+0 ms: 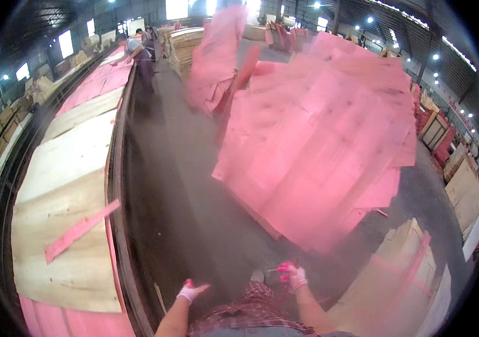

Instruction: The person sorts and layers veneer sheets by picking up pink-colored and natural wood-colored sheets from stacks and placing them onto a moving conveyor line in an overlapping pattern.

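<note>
My left hand (193,291), in a white glove with pink-stained fingers, hangs low beside the long table with its fingers apart and nothing in it. My right hand (294,276), gloved the same way, is in front of my body with the fingers curled. A thin greyish thing pokes out from it to the left, too blurred to name. Ahead to the right stands a big stack of pink veneer sheets (318,135), apart from both hands. On the long table at left lie pale veneer sheets (59,247), with a narrow pink strip (82,231) across one.
The table's dark edge rail (117,168) runs away along my left. A pale veneer pile (391,281) lies close at my right. Farther off are another pink stack (215,62) and a person (142,59) bending over the table. Grey floor (177,146) lies between table and stacks.
</note>
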A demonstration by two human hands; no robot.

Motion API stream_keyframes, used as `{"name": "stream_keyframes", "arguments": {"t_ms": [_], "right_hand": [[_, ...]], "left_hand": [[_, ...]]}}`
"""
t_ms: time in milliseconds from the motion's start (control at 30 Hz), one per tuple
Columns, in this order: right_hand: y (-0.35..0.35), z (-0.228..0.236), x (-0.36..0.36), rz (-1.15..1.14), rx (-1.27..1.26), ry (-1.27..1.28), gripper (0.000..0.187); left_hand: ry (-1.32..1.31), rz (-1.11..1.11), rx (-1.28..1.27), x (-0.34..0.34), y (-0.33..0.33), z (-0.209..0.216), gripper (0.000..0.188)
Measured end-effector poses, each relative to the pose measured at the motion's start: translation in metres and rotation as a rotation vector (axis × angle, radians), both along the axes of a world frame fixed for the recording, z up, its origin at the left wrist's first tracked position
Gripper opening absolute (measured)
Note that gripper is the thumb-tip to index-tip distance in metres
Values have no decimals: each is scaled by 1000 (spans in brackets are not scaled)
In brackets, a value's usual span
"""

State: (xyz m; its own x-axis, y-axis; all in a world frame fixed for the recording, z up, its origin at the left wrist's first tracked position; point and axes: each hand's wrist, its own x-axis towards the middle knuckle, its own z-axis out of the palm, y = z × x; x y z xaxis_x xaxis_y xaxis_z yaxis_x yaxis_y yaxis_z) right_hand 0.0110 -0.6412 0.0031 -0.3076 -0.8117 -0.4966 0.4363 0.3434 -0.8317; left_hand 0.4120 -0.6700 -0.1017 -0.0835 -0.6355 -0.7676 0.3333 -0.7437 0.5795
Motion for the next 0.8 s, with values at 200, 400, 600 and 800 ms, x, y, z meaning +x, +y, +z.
{"name": "stream_keyframes", "arguments": {"t_ms": [200, 400, 600, 800], "right_hand": [[-235, -14, -36, -4, -89, 84, 32], [-538, -43, -30, 83, -426, -23, 46], [-793, 84, 65, 91, -599, 435, 49], [-994, 186, 127, -137, -646, 409, 54]], "left_hand": [[27, 91, -131, -5, -158, 30, 97], [-629, 87, 123, 40, -274, 43, 83], [-497, 482, 98, 80, -354, 49, 60], [-175, 437, 274, 124, -484, 49, 54]]}}
